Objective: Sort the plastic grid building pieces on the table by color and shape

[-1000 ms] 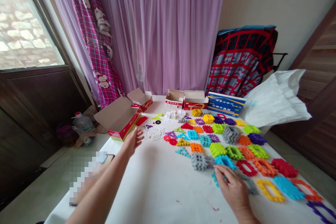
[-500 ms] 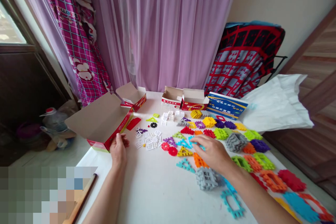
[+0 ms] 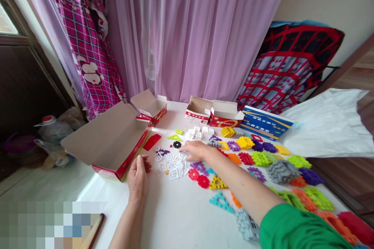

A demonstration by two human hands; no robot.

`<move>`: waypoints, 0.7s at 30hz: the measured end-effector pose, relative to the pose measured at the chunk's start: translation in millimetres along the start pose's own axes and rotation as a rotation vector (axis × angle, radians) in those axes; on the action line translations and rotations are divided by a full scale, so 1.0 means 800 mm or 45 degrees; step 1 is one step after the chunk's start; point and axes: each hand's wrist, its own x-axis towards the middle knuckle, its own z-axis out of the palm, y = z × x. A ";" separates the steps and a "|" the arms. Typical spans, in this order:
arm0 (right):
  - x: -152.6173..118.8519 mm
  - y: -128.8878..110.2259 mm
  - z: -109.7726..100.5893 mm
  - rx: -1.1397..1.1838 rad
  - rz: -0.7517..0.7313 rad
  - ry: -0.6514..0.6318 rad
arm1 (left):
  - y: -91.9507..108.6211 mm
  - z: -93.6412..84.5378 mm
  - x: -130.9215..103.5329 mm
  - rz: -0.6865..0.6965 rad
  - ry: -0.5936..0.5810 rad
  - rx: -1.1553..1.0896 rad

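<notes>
My left hand [image 3: 138, 175] rests on its edge on the white table, beside the near corner of a large open cardboard box [image 3: 117, 144]. Its fingers are loosely curled and apart, with nothing visible in them. My right hand [image 3: 196, 151] reaches across to the middle, low over a spread pile of white lattice window pieces [image 3: 174, 165]. Its fingers point left and the thumb is apart from them; I see nothing held. Just beyond its fingertips lies a black round piece [image 3: 177, 144]. Behind the hand stand white block-shaped pieces [image 3: 194, 133]. Red round pieces [image 3: 203, 181] lie nearer me.
Small open boxes [image 3: 226, 113] and a blue printed box [image 3: 264, 123] line the back. Many coloured interlocking plates [image 3: 260, 158] and stacked grey ones [image 3: 283, 172] cover the right side. A white sack [image 3: 324, 118] lies at the far right. A red flat piece [image 3: 152, 142] lies by the large box.
My right hand has moved left, from the blue pieces to the white lattice pieces. My left hand stays beside the large box. The view has shifted slightly.
</notes>
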 end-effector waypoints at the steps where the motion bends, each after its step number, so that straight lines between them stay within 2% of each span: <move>1: 0.001 0.001 0.002 0.007 0.001 0.011 | 0.000 0.000 0.000 -0.003 -0.002 0.011; 5: 0.002 0.005 0.012 0.032 0.012 0.083 | -0.001 0.000 -0.001 0.007 -0.009 0.035; 8: -0.005 0.006 0.017 0.003 0.093 0.144 | -0.002 0.000 -0.002 0.025 -0.015 0.050; 15: -0.017 0.036 0.007 0.017 0.548 0.312 | 0.004 0.004 -0.006 0.018 -0.022 0.085; 21: 0.003 0.036 0.009 -0.053 0.567 0.241 | 0.006 0.005 -0.007 0.021 -0.032 0.098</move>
